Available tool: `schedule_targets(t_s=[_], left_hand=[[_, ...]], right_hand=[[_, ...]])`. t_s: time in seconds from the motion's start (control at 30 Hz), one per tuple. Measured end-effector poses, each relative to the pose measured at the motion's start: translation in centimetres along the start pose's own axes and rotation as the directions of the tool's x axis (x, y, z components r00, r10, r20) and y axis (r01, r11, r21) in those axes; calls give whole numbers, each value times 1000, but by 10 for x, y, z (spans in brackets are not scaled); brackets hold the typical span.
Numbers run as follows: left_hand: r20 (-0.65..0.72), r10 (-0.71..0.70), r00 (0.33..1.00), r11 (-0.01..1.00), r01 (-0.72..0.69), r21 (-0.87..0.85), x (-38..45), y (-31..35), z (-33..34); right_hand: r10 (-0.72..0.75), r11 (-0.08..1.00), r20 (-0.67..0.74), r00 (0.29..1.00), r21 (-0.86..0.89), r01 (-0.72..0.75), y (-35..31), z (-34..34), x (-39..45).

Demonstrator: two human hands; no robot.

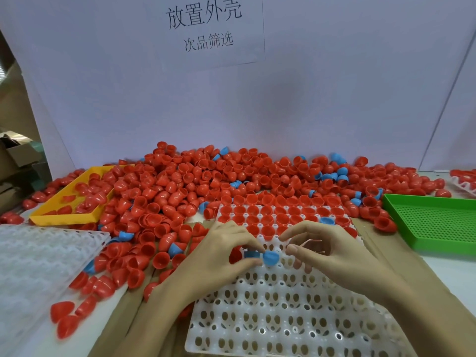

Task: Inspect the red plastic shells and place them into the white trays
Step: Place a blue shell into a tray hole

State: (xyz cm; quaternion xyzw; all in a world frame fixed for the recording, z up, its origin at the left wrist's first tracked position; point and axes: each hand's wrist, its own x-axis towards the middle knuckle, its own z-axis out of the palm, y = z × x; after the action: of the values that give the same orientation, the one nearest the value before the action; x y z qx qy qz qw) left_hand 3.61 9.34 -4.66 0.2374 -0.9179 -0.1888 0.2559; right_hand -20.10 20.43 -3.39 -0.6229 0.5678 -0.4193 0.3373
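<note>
Two bare forearms, left hand and right hand, no sleeves, unadorned fingers.

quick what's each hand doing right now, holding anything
Left hand: pinching blue shells over the white tray.
Right hand: fingers loosely curled, holding nothing visible.

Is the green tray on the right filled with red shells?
No. The green tray shows only its bare perforated floor, while the red shells lie heaped on the table beside it.
</note>
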Motion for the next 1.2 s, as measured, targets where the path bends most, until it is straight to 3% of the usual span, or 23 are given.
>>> schedule_targets(t_s=[0.2,0.43,0.6,0.77,1.0,1.2], left_hand=[[-202,-14,979,988,-18,-153,2,17,2],[-198,-69,978,951,5,-310,2,27,8],[-180,-170,969,843,48,-536,3,28,10],[-158,-202,967,809,73,-583,4,28,10],[-125,-217,968,664,53,-746,7,31,8],[-237,-197,951,735,-17,-678,8,31,10]], right_hand=[[-36,999,1,999,2,36,-2,3,-1],[-75,997,-24,997,7,75,-6,3,-1],[-44,992,-36,998,115,48,-8,1,-1],[-39,983,-49,998,179,47,-10,1,-1],[-108,986,-154,982,106,125,-11,0,-2],[-164,982,-142,976,73,175,-8,-1,-1]])
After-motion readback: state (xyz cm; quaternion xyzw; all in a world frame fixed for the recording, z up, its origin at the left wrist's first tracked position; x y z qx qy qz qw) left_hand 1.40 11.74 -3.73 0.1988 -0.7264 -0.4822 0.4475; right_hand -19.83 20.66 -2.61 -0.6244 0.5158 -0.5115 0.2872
